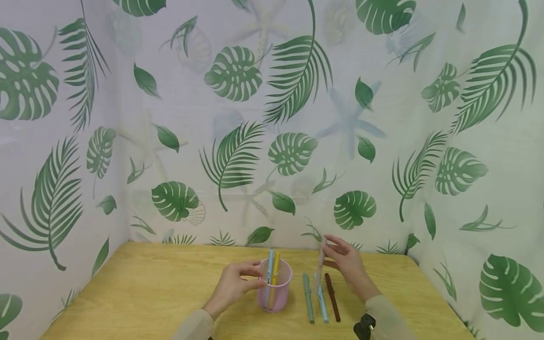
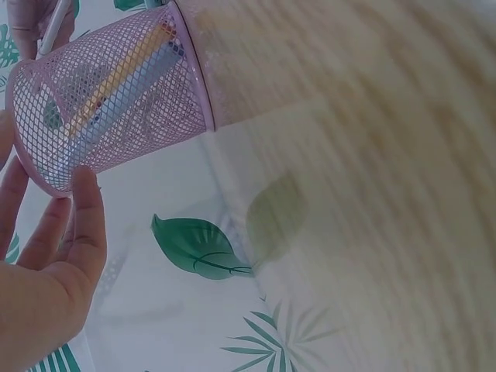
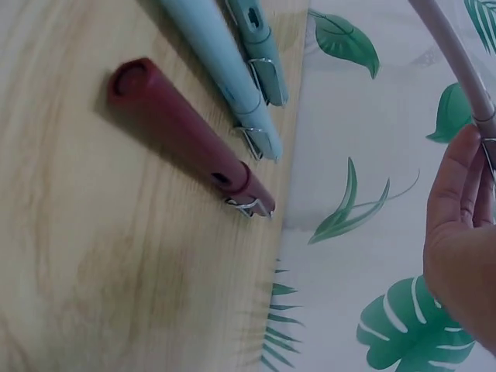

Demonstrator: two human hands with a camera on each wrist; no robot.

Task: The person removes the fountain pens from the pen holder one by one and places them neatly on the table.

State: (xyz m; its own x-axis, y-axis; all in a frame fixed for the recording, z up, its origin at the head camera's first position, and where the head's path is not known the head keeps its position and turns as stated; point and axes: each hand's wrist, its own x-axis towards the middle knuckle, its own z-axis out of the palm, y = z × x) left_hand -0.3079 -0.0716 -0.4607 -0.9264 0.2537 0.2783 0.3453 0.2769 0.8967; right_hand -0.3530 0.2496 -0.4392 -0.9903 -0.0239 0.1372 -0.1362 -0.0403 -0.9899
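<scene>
Right hand [image 1: 346, 264] pinches a pale pink pen [image 1: 320, 267] upright, just right of the pink mesh cup [image 1: 275, 288]. Left hand [image 1: 233, 285] grips the cup's left wall. Three pens [image 1: 321, 297] lie on the table [image 1: 148, 283]. Best to keep the cup steady, tip over the rim.

A makeshift recording booth rather than a lived-in room: printed sheeting [image 1: 297, 118] patterned with green palm and monstera leaves, pale starfish and shells hangs on three sides, meeting in corners at the back left and back right of a small wood-grain table [image 1: 148, 283]. The sheeting drops straight to the table's far and side edges, hiding any wall behind it. A pink mesh pen cup [image 1: 274, 293] and loose pens [image 1: 320, 297] near the front edge suggest a desk setting.
</scene>
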